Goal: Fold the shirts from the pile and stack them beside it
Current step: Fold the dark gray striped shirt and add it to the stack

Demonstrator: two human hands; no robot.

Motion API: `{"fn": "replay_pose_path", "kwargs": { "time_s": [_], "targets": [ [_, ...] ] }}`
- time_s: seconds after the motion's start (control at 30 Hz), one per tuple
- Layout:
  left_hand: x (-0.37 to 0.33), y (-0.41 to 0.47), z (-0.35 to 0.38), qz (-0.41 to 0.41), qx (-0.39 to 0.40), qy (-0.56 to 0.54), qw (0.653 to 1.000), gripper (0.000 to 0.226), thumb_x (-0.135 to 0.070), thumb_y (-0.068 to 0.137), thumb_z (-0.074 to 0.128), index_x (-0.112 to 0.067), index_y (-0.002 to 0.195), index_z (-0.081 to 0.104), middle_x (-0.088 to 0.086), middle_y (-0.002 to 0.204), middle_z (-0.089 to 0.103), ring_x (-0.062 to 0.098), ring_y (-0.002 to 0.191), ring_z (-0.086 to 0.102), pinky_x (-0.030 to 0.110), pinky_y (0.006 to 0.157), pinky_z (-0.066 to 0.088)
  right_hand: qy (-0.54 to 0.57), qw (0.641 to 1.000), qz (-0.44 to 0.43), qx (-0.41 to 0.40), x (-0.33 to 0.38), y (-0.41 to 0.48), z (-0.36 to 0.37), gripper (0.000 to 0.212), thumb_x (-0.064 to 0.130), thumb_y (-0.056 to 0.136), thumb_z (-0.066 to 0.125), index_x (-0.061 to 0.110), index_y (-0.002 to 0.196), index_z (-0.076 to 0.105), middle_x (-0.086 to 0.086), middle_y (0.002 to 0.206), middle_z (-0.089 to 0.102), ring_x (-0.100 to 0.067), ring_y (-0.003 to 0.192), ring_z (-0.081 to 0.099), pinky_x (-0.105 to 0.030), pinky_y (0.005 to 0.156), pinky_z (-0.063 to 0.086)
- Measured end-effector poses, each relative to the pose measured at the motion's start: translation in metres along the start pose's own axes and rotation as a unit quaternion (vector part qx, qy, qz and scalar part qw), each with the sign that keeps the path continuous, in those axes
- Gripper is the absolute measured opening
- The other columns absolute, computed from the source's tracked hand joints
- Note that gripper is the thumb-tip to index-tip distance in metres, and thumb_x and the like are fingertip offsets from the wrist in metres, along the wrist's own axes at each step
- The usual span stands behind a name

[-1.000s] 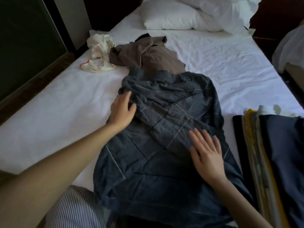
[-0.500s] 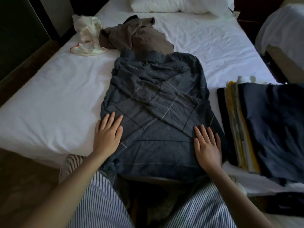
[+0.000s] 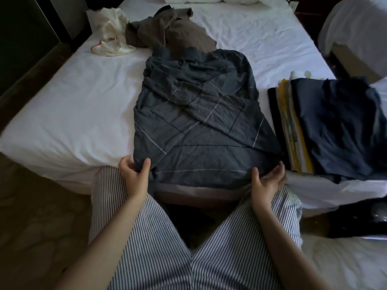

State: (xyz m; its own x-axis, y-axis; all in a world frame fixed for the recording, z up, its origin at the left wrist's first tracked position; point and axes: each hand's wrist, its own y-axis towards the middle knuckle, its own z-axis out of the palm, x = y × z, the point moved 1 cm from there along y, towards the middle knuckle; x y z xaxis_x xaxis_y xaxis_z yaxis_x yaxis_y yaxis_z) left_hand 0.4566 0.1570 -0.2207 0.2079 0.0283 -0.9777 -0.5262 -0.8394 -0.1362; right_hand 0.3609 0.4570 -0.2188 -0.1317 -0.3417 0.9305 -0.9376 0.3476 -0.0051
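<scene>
Pinching the shirt hem at the near edge of the bed with left hand and right hand, could shake loose tucked sleeves out if lifted unevenly.

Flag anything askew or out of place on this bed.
The dark checked shirt is wrinkled, with folded-in sleeves crossing unevenly. The folded stack beside it sits askew, layers fanned out at its left edge.

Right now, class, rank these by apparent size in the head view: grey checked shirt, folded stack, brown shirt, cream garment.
1. grey checked shirt
2. folded stack
3. brown shirt
4. cream garment
The last two lie farther away, so real sizes stay unsure.
</scene>
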Motion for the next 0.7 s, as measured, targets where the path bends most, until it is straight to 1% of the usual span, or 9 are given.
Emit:
{"fn": "replay_pose_path", "kwargs": {
  "time_s": [0.07, 0.17, 0.23, 0.27, 0.33, 0.4, 0.53, 0.63, 0.7],
  "targets": [
    [-0.001, -0.005, -0.002, -0.126, 0.050, -0.133, 0.982, 0.044, -0.007, 0.089, 0.063, -0.007, 0.125, 0.039, 0.011, 0.124, 0.054, 0.026, 0.109, 0.057, 0.042, 0.094, 0.048, 0.034, 0.999, 0.023, 0.017, 0.000, 0.001, -0.008, 0.074, 0.012, 0.086, 0.066, 0.013, 0.146, 0.022, -0.015, 0.148, 0.019, -0.025, 0.138, 0.025, -0.024, 0.111, 0.022],
    [-0.006, -0.011, 0.000, -0.252, 0.134, -0.197, 0.938, 0.035, -0.007, 0.089, 0.061, -0.013, 0.122, 0.052, 0.002, 0.117, 0.061, 0.025, 0.113, 0.056, 0.048, 0.098, 0.043, 0.047, 0.994, 0.037, 0.089, 0.002, -0.006, -0.006, 0.081, 0.008, 0.086, 0.065, 0.014, 0.149, 0.014, -0.010, 0.150, 0.015, -0.018, 0.136, 0.025, -0.013, 0.101, 0.033],
    [-0.011, -0.017, 0.002, -0.282, 0.158, -0.203, 0.924, 0.030, -0.008, 0.092, 0.058, -0.017, 0.120, 0.054, 0.002, 0.116, 0.060, 0.026, 0.115, 0.053, 0.050, 0.097, 0.041, 0.103, 0.987, 0.067, 0.108, 0.004, -0.008, 0.001, 0.086, 0.008, 0.084, 0.067, 0.023, 0.148, 0.011, -0.008, 0.151, 0.014, -0.021, 0.135, 0.030, -0.032, 0.098, 0.048],
    [-0.014, -0.020, 0.003, -0.289, 0.163, -0.214, 0.919, 0.030, -0.008, 0.093, 0.055, -0.018, 0.121, 0.052, 0.003, 0.116, 0.058, 0.027, 0.113, 0.053, 0.053, 0.094, 0.041, 0.133, 0.981, 0.090, 0.104, 0.004, -0.008, 0.004, 0.088, 0.007, 0.084, 0.067, 0.028, 0.147, 0.011, -0.009, 0.151, 0.017, -0.024, 0.135, 0.033, -0.042, 0.099, 0.048],
    [-0.020, -0.025, 0.005, -0.290, 0.157, -0.241, 0.913, 0.031, -0.008, 0.096, 0.051, -0.018, 0.125, 0.050, 0.005, 0.118, 0.057, 0.028, 0.109, 0.053, 0.055, 0.087, 0.045, 0.193, 0.966, 0.145, 0.093, 0.008, -0.010, 0.009, 0.085, 0.004, 0.085, 0.064, 0.030, 0.145, 0.010, -0.013, 0.147, 0.029, -0.026, 0.129, 0.042, -0.047, 0.104, 0.043],
    [-0.024, -0.026, 0.003, -0.266, 0.122, -0.256, 0.921, 0.031, -0.009, 0.097, 0.048, -0.015, 0.128, 0.050, 0.005, 0.119, 0.057, 0.027, 0.111, 0.054, 0.046, 0.076, 0.050, 0.238, 0.950, 0.182, 0.084, 0.013, -0.014, 0.009, 0.079, -0.002, 0.087, 0.059, 0.029, 0.142, 0.011, -0.016, 0.141, 0.037, -0.026, 0.120, 0.049, -0.045, 0.103, 0.043],
    [-0.030, -0.028, -0.010, -0.177, 0.072, -0.264, 0.945, 0.028, -0.004, 0.098, 0.044, -0.018, 0.122, 0.046, 0.002, 0.118, 0.054, 0.018, 0.099, 0.057, 0.028, 0.057, 0.058, 0.239, 0.959, 0.089, 0.126, 0.023, -0.022, -0.007, 0.067, -0.010, 0.090, 0.048, 0.036, 0.134, 0.027, -0.014, 0.127, 0.045, -0.023, 0.104, 0.057, -0.034, 0.087, 0.053],
    [-0.036, -0.025, -0.017, -0.117, 0.089, -0.280, 0.949, 0.051, 0.008, 0.096, 0.039, -0.029, 0.132, 0.035, -0.001, 0.126, 0.045, 0.013, 0.098, 0.056, 0.023, 0.061, 0.056, 0.147, 0.966, 0.012, 0.214, 0.028, -0.019, -0.022, 0.050, -0.005, 0.093, 0.046, 0.033, 0.126, 0.047, -0.014, 0.124, 0.052, -0.017, 0.089, 0.057, -0.014, 0.063, 0.050],
    [-0.042, -0.019, -0.020, -0.088, 0.146, -0.303, 0.938, 0.059, 0.016, 0.091, 0.034, -0.031, 0.127, 0.040, 0.000, 0.121, 0.049, 0.016, 0.101, 0.057, 0.023, 0.065, 0.055, 0.076, 0.950, -0.031, 0.301, 0.033, -0.010, -0.033, 0.055, -0.001, 0.094, 0.048, 0.024, 0.142, 0.035, -0.007, 0.137, 0.045, -0.018, 0.113, 0.053, -0.018, 0.085, 0.049]
  ]
}}
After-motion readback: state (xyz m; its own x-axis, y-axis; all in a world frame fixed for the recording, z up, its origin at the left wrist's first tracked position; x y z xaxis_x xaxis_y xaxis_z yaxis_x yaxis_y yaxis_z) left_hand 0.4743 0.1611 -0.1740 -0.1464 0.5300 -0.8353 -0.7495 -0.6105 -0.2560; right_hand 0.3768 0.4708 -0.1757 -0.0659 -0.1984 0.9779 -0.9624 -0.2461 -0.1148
